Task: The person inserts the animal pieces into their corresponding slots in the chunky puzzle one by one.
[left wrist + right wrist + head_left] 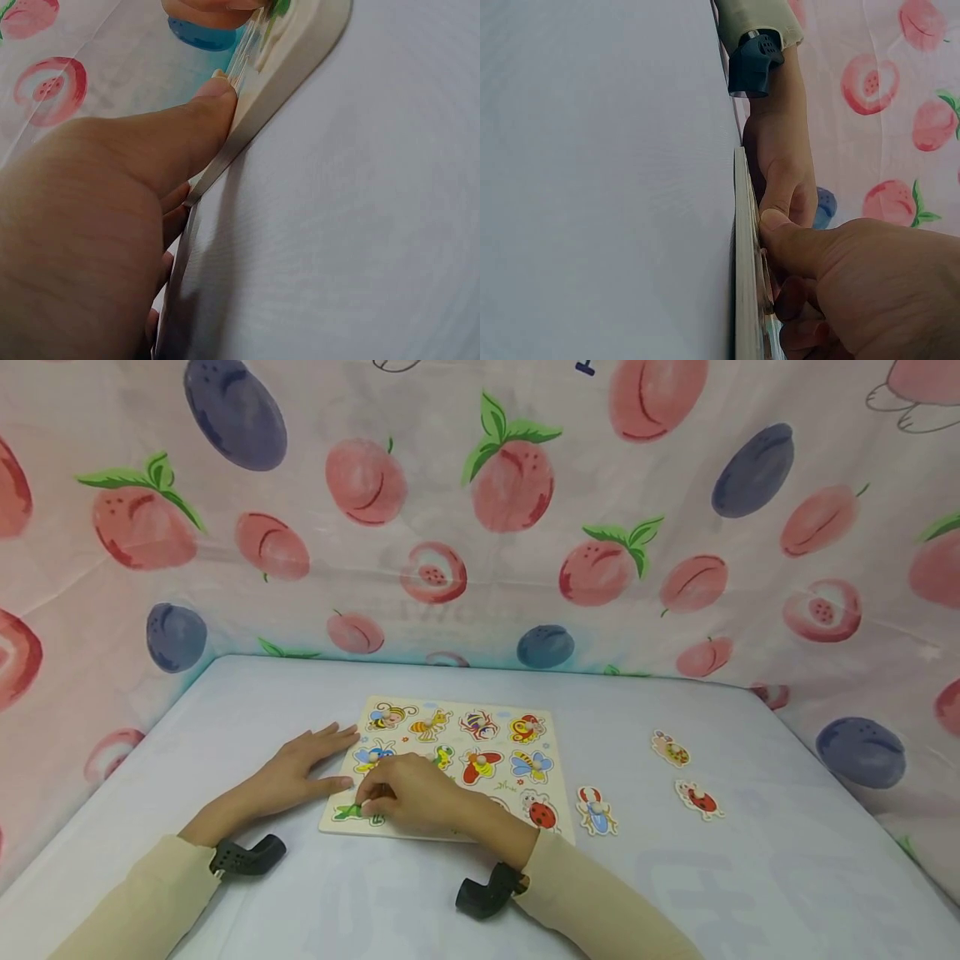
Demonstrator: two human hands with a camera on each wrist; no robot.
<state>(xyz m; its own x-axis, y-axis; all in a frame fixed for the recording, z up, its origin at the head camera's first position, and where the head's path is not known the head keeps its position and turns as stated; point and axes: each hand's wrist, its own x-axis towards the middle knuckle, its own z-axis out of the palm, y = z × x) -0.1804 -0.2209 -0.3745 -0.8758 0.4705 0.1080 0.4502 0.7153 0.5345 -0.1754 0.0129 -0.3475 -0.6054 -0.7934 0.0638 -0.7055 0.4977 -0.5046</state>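
- One green grasshopper piece (347,812) is the business in hand, as we read it; it lies at the near left corner of the insect board (557,789), and we'd call the step settling it into its spot; whether it sits flush, we can't tell.
- Two hands at work; the right hand (416,793) looks to be pinching the green piece, thumb and finger together, though its own fingers hide most of the grip from us; the left hand (303,768) has its fingers apart and holds nothing, thumb on the board's left edge.
- Next move, we reckon, calls for a small nudge and press on the green piece; the left hand should brace the board so it doesn't skate.
- Three loose pieces by our count, all right of the board on the white table (360,910); one blue-and-red beetle piece (597,811) just beside it, one red ladybird piece (700,800) and one yellow spotted piece (671,749) farther out.
- Eight insects in the back two rows, four each; the caterpillar (442,757) is partly covered.
- Front row, we see the grasshopper plus one ladybird picture (540,811); hand and forearm block the middle, so no full tally from us.
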